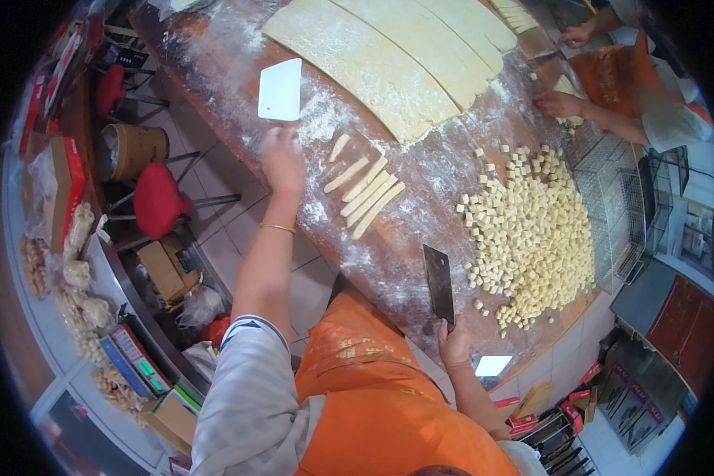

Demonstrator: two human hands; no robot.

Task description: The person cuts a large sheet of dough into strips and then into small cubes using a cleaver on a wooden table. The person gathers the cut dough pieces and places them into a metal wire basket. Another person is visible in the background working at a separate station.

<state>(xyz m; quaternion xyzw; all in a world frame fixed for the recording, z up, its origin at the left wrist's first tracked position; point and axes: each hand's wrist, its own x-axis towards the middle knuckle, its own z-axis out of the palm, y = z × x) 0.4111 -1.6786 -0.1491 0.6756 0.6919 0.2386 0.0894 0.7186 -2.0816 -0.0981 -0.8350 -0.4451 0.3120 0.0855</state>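
Note:
My right hand (454, 343) grips the handle of a cleaver (438, 284), its broad dark blade lying over the floured wooden worktable (416, 220). My left hand (283, 156) is blurred, just below a white plastic dough scraper (279, 90); whether it touches anything cannot be told. Several dough strips (366, 193) lie side by side between my hands, with a shorter piece above them. Beyond them spreads a large flat dough sheet (369, 65) cut into wide bands. A big heap of small dough cubes (532, 232) lies right of the cleaver.
Across the table, a co-worker's hand (562, 104) is at some dough. Wire mesh baskets (610, 202) stand at the right edge. A second white scraper (492, 365) lies near my right wrist. Red stools (157, 199) and a bucket (134, 152) stand on the left.

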